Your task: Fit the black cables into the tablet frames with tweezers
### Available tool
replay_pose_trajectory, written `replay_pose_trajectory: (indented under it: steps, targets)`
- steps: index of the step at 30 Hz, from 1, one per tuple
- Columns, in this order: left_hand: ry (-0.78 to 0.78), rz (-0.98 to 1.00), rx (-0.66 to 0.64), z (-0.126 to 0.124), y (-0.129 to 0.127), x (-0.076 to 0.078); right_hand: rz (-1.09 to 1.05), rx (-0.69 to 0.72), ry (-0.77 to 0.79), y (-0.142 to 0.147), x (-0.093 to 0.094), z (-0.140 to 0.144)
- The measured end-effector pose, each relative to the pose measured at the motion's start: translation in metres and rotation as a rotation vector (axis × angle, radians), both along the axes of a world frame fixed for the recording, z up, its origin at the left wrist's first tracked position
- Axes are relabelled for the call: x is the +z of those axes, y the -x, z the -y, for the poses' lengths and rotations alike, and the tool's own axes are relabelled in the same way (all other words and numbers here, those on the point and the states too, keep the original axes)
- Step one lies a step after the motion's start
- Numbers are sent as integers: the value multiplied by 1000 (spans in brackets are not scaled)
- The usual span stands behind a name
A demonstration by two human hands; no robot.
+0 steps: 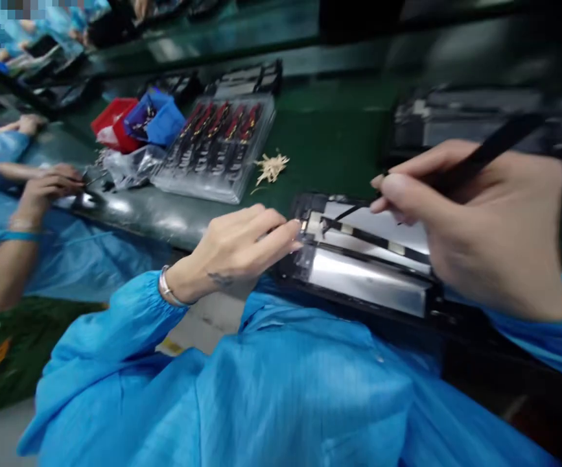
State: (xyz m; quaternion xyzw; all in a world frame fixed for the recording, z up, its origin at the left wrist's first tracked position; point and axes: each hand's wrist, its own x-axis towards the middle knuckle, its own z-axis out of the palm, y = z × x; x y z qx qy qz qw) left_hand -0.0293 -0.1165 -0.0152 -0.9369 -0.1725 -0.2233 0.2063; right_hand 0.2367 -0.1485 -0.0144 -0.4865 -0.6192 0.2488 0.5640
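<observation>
Blue-sleeved co-worker's hand (50, 185) at worktop's left edge; clear parts tray (217, 146) mid-worktop; left hand (234, 250), fingertips pressed on opened device (368, 259) at near edge; right hand (489, 227) pinching black tweezers (460, 168), tips on device.

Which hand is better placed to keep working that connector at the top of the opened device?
Probably the right hand: it holds the black tweezers with the tip on the opened device. The left hand only steadies its left edge with its fingertips.
</observation>
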Motion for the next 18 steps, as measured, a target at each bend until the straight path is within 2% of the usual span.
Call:
replay_pose_trajectory:
  steps: [4, 6, 8, 10, 15, 18]
  targets:
    - [-272, 131, -68, -30, -64, 20, -58, -61, -88, 1, 2, -6]
    - [-339, 163, -76, -37, -83, 22, -78, -51, -97, -1, 2, -7]
    - [-317, 181, -71, -43, -90, 22, -109, -29, -91, -3, 1, -9]
    - [-126, 241, -95, -48, -88, 22, -130, -26, -78, -7, 1, -12]
    - [708, 566, -182, -55, -84, 29, 3, 71, -23, -15, -3, -24]
    - [965, 628, -171, -54, -87, 30, 55, 97, -37, -14, -8, -27]
